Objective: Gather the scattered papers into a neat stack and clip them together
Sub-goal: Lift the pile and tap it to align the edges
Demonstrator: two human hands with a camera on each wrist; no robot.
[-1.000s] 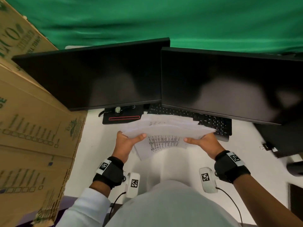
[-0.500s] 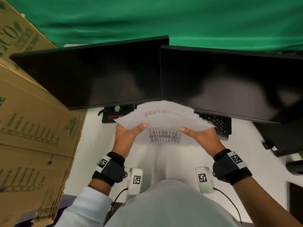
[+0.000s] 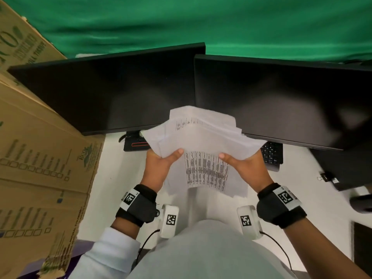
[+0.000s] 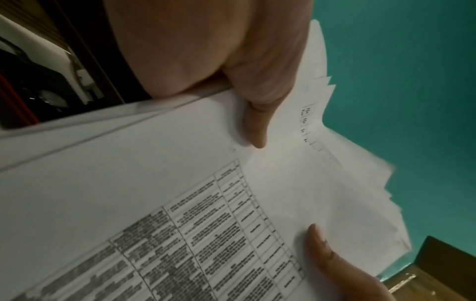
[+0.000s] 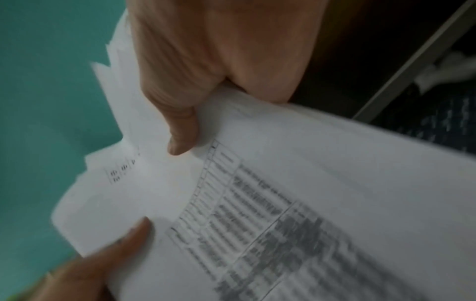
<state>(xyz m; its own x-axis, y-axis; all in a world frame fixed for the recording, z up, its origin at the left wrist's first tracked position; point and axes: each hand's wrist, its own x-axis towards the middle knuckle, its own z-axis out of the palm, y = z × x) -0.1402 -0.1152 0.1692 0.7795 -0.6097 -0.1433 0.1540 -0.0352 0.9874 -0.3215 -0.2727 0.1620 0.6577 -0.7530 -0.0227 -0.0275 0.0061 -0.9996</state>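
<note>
A loose bundle of white papers (image 3: 203, 141) with printed tables is held up in the air, tilted toward the monitors, its edges fanned and uneven. My left hand (image 3: 161, 164) grips its left side with the thumb on top. My right hand (image 3: 241, 166) grips the right side the same way. In the left wrist view the papers (image 4: 180, 203) fill the frame with my left thumb (image 4: 255, 122) pressed on them. The right wrist view shows the papers (image 5: 283, 203) under my right thumb (image 5: 180, 126). A black binder clip (image 3: 326, 176) lies on the desk at the right.
Two dark monitors (image 3: 112, 91) (image 3: 281, 101) stand close behind the papers, with a black keyboard (image 3: 271, 156) beneath the right one. A large cardboard box (image 3: 40, 158) blocks the left side. The white desk (image 3: 112, 178) shows between box and hands.
Both hands have lifted the papers off the desk and tipped them up toward the monitors. The far edge now stands higher and the sheets look more bunched together.
</note>
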